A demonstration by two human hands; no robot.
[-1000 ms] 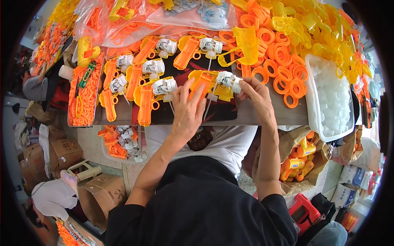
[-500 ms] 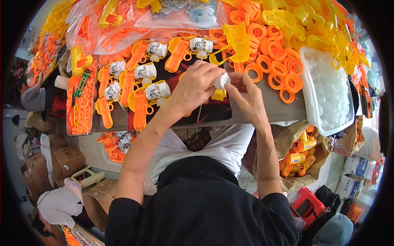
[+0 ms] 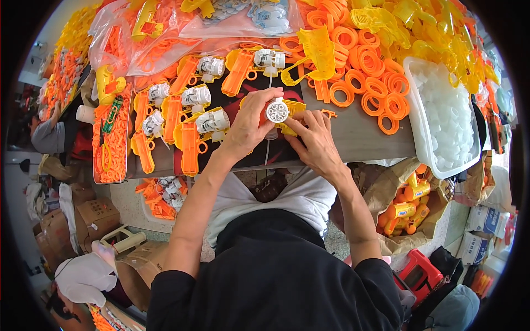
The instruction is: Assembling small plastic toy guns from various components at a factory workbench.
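Note:
My left hand [image 3: 248,126] is closed around a white ribbed cylinder [image 3: 277,112], tilted so its round end with several holes faces up. Just to its right is my right hand [image 3: 318,142], thumb and index finger apart and pointing at the cylinder, with nothing visible between them. Beneath the hands a yellow toy-gun half shell [image 3: 296,108] lies on a dark mat, partly hidden. To the left lie several toy-gun halves [image 3: 189,140] with orange inserts and white cylinders [image 3: 212,121] fitted in.
Orange rings [image 3: 377,107] are heaped right of the mat, beside a white tub [image 3: 411,118] of translucent caps. A tray of small orange parts [image 3: 110,149] with scissors stands left. A paper bag [image 3: 436,223] of assembled toys stands below the table's right edge.
The white cylinder has moved left and down, and its holed end has turned upward. My right hand has let go of it and moved down beside it.

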